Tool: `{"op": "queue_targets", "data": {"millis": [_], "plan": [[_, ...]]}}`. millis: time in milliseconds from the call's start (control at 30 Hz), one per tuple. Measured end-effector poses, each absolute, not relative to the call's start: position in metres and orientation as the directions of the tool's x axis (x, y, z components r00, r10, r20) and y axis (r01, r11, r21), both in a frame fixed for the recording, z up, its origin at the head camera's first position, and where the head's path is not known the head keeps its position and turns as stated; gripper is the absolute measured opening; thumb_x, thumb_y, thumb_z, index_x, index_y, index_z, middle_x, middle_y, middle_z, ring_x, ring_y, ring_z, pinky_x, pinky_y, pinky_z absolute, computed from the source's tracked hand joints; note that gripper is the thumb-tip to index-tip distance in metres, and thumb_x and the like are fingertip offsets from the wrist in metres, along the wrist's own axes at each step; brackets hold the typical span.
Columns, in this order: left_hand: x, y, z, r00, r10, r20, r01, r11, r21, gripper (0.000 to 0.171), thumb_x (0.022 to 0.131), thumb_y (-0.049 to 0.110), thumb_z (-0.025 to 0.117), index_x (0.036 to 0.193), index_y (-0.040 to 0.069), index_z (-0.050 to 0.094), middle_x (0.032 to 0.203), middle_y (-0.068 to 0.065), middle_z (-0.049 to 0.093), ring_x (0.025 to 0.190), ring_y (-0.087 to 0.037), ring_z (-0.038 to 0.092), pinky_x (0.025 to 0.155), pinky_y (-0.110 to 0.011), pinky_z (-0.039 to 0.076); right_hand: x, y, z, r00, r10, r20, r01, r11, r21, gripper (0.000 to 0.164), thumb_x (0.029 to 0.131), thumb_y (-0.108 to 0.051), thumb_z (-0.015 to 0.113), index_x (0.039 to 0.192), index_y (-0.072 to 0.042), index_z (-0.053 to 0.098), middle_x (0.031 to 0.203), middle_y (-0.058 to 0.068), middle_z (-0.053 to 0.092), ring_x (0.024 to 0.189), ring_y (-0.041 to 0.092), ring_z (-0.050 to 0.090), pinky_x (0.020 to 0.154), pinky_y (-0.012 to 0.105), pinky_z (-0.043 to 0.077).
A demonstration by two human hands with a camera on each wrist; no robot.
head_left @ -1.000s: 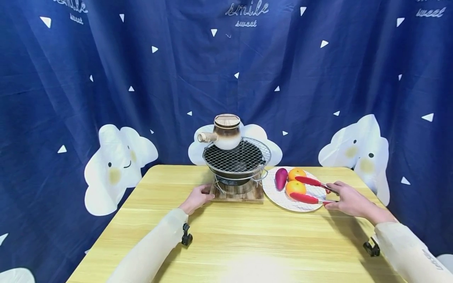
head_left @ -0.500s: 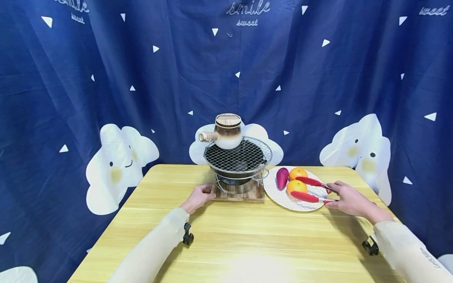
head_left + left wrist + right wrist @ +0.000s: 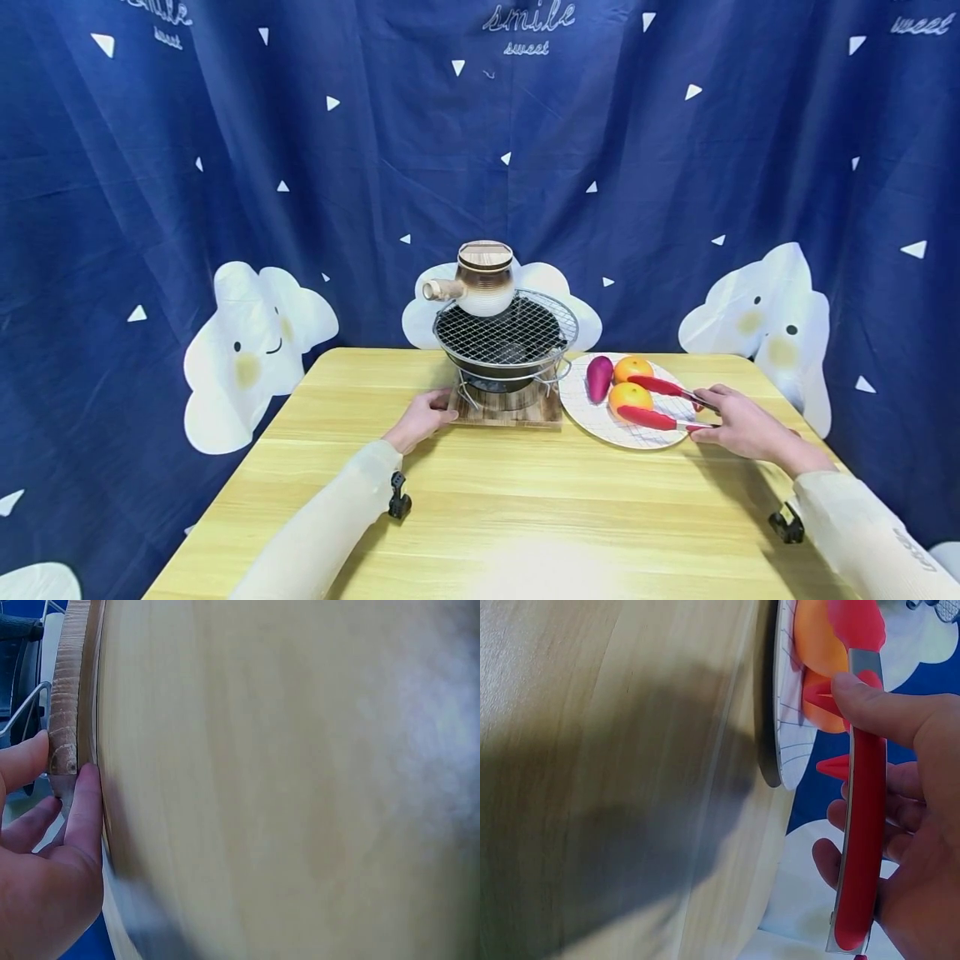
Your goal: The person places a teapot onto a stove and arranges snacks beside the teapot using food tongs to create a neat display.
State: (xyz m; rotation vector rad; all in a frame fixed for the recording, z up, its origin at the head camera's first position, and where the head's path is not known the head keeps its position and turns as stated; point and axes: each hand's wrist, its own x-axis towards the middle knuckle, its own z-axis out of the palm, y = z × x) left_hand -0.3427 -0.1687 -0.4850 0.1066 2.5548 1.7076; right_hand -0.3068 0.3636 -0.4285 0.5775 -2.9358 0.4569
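My left hand (image 3: pixel 420 421) pinches the near left corner of a wooden board (image 3: pixel 521 415); in the left wrist view the thumb lies over the board and a finger against its lower edge. A round grill (image 3: pixel 517 333) with a wire rack stands on that board. On the right, my right hand (image 3: pixel 750 429) grips red-and-silver tongs (image 3: pixel 866 840). Their spread red tips reach over a white plate (image 3: pixel 581 417), around the nearer orange (image 3: pixel 628 398). Behind it sits another orange (image 3: pixel 632 367), with a long purple vegetable (image 3: pixel 599 379), like a sweet potato, beside them.
A brown-and-white pot (image 3: pixel 487 293) with a wooden lid and a side handle stands on the grill's back left. All of this is on a light wooden table (image 3: pixel 465 508). A dark blue curtain (image 3: pixel 375 183) hangs behind the table's far edge.
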Motion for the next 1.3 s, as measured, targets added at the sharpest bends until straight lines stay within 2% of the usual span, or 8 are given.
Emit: {"op": "queue_targets", "data": {"millis": [300,667,900,1100,1300], "plan": [[-0.351,-0.168,-0.492,-0.995,0.094,-0.032,0.007,0.389,0.921,0.059,0.090,0.007,0.069,0.145,0.000,0.050,0.120,-0.022,0.064,0.095,-0.024,0.065,0.081,-0.034,0.057,-0.302,0.365,-0.421,-0.910,-0.364,0.197,-0.408,0.869,-0.280,0.082,0.078,-0.030,0.086,0.136,0.016,0.051,0.124,0.031,0.059,0.108,0.044,0.059,0.094,0.064,0.048],[-0.350,-0.170,-0.493,-0.993,0.100,-0.065,-0.025,0.356,0.934,0.061,0.092,0.009,0.068,0.148,0.001,0.047,0.125,-0.023,0.061,0.101,-0.026,0.066,0.090,-0.039,0.057,-0.302,0.365,-0.409,-0.895,-0.386,0.223,-0.437,0.860,-0.264,0.082,0.079,-0.030,0.086,0.136,0.016,0.051,0.124,0.032,0.059,0.108,0.045,0.059,0.094,0.064,0.048],[-0.349,-0.172,-0.493,-0.993,0.104,-0.060,-0.023,0.325,0.945,0.060,0.091,0.007,0.068,0.147,0.000,0.048,0.124,-0.024,0.062,0.101,-0.026,0.067,0.092,-0.041,0.058,-0.304,0.367,-0.395,-0.863,-0.415,0.289,-0.481,0.851,-0.214,0.082,0.076,-0.035,0.087,0.131,0.016,0.055,0.116,0.026,0.065,0.104,0.040,0.062,0.090,0.060,0.051],[-0.347,-0.173,-0.491,-0.994,0.098,-0.051,-0.016,0.327,0.945,0.060,0.090,0.007,0.069,0.146,0.001,0.049,0.122,-0.023,0.064,0.099,-0.026,0.068,0.091,-0.040,0.058,-0.303,0.366,-0.379,-0.854,-0.424,0.301,-0.495,0.840,-0.222,0.080,0.077,-0.030,0.088,0.131,0.019,0.054,0.121,0.033,0.061,0.107,0.046,0.060,0.092,0.064,0.049],[-0.348,-0.174,-0.494,-0.994,0.096,-0.052,-0.019,0.314,0.949,0.060,0.090,0.007,0.070,0.146,0.000,0.049,0.125,-0.024,0.064,0.103,-0.027,0.068,0.093,-0.042,0.058,-0.303,0.366,-0.364,-0.845,-0.431,0.315,-0.504,0.840,-0.203,0.079,0.077,-0.030,0.088,0.131,0.017,0.055,0.115,0.026,0.064,0.096,0.036,0.062,0.086,0.059,0.053]]}}
